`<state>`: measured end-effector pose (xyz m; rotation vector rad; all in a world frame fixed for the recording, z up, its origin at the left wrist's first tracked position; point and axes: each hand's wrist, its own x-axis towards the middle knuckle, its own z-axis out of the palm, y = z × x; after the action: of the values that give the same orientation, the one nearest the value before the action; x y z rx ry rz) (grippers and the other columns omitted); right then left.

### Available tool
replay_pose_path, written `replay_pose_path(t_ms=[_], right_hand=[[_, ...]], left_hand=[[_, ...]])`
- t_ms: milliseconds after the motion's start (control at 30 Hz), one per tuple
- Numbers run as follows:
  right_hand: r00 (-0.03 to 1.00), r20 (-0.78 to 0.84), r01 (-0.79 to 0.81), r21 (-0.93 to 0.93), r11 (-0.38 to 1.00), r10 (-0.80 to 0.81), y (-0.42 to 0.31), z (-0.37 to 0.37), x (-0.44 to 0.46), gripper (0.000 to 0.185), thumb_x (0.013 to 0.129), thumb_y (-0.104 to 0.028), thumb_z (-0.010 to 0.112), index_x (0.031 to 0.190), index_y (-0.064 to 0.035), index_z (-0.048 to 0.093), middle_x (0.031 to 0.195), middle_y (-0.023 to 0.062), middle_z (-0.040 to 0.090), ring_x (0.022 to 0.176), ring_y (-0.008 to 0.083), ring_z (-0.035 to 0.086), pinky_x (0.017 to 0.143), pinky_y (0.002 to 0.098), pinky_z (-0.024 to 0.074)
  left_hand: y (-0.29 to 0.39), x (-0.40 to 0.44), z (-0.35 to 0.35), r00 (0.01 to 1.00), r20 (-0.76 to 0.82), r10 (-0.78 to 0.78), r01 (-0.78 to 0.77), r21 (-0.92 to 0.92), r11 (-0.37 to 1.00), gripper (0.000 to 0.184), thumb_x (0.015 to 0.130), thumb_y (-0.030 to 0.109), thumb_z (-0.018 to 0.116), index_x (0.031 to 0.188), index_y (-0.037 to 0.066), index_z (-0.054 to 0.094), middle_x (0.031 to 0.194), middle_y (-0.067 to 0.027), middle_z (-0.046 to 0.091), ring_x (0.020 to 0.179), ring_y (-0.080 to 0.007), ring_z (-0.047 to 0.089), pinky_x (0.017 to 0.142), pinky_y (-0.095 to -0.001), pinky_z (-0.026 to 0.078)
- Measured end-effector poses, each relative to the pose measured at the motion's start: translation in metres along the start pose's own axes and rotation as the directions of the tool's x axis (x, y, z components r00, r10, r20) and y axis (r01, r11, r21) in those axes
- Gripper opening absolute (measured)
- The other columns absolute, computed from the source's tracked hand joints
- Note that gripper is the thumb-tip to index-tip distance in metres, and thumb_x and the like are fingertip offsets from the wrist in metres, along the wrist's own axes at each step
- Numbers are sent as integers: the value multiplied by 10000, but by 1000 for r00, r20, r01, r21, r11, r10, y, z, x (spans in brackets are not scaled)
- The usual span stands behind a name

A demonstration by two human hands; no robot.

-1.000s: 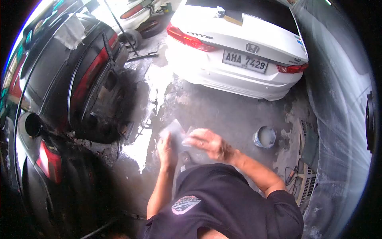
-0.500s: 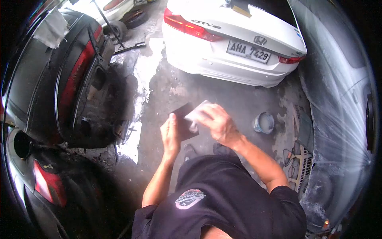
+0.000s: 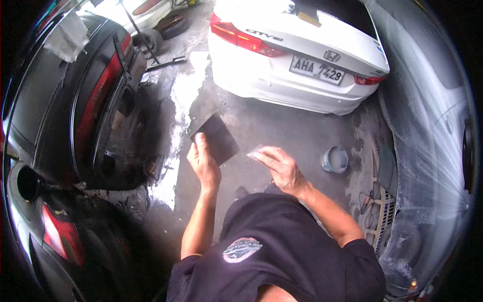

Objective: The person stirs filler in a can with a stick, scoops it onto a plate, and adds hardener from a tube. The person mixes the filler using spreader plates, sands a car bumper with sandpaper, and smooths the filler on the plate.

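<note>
My left hand (image 3: 205, 163) grips a dark square sheet (image 3: 217, 140) by its lower left side, with the thumb lying on its face. To the right, my right hand (image 3: 282, 168) pinches a small pale, partly see-through piece (image 3: 255, 153) between thumb and fingers. The pale piece and the dark sheet are apart, with the grey floor showing between them. Both hands are in front of my dark shirt, above the floor.
A white car (image 3: 282, 75) stands ahead, with a small brown block (image 3: 308, 19) on its trunk. A bucket (image 3: 334, 159) sits on the floor at right. Dark car parts (image 3: 45, 100) fill the left; plastic sheeting (image 3: 427, 151) covers a vehicle at right.
The dark sheet has turned and moved left and up with my left hand. My right hand has drawn the pale piece away from it, to the right.
</note>
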<state>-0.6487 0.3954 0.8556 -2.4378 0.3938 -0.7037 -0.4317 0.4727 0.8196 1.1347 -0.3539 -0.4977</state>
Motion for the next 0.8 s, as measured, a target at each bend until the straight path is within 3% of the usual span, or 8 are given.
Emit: replay_pose_path(t_ms=[67, 167, 333, 433, 533, 633, 700, 800], right_hand=[[990, -96, 105, 18, 994, -103, -26, -12, 15, 688, 704, 129, 636, 1353, -89, 699, 1317, 187, 631, 1263, 386, 614, 1051, 466, 542], [969, 8, 247, -56, 967, -247, -26, -8, 15, 655, 743, 97, 631, 1367, -89, 693, 1375, 205, 582, 1300, 404, 585, 1078, 478, 528], [993, 112, 52, -118, 992, -39, 32, 4, -18, 582, 860, -160, 735, 1429, -104, 629, 1361, 213, 580, 1286, 429, 578, 1100, 513, 501], [945, 302, -81, -157, 984, 126, 62, 15, -52, 563, 870, 56, 568, 1418, -69, 616, 1316, 215, 617, 1226, 419, 614, 1068, 479, 517], [989, -79, -136, -122, 983, 127, 34, -13, -2, 521, 881, 28, 575, 1377, -111, 653, 1313, 179, 636, 1205, 384, 629, 1043, 482, 527], [991, 75, 128, -230, 965, -113, 9, -25, 33, 474, 888, -19, 585, 1342, -116, 678, 1304, 152, 645, 1204, 345, 627, 1034, 484, 520], [990, 31, 137, -320, 937, -134, 6, -2, 19, 393, 856, -73, 633, 1233, -75, 745, 1237, 165, 668, 1185, 364, 642, 1051, 482, 507], [996, 56, 86, -242, 966, -74, 4, 15, -4, 452, 817, -69, 635, 1257, -68, 735, 1236, 177, 662, 1207, 367, 626, 1061, 499, 500]], left_hand=[[17, -12, 12, 930, 10, -368, 367, -105, 924, 222, 1021, 248, 697, 1000, 31, 657, 911, 2, 657, 782, -94, 600, 726, -280, 503], [-12, -34, 6, 784, 169, -598, 614, -361, 702, 275, 989, 168, 679, 1201, -4, 647, 1143, -82, 700, 1031, -196, 680, 921, -341, 550], [-25, -48, -5, 842, 222, -491, 539, -397, 743, 267, 989, 161, 685, 1198, -3, 654, 1151, -83, 704, 1017, -204, 695, 893, -362, 572], [2, -34, 8, 931, 212, -296, 356, -363, 861, 263, 999, 175, 712, 1180, -9, 660, 1075, -71, 717, 934, -179, 699, 846, -360, 573], [-1, -26, 3, 949, 217, -227, 235, -14, 972, 326, 1086, 321, 612, 1049, 10, 700, 921, -1, 688, 812, -89, 605, 720, -273, 498], [-14, -31, 7, 917, 328, -228, 89, 389, 917, 508, 1125, 400, 499, 933, -40, 668, 821, -12, 643, 767, -100, 526, 667, -315, 454], [-13, -35, 23, 982, 189, -3, -61, 332, 941, 468, 1129, 375, 511, 792, 52, 539, 757, 74, 465, 713, -63, 379, 601, -293, 321], [0, -32, 20, 984, 131, -121, 78, 295, 952, 451, 1130, 348, 509, 820, 26, 565, 756, 70, 477, 727, -64, 398, 608, -295, 325]])
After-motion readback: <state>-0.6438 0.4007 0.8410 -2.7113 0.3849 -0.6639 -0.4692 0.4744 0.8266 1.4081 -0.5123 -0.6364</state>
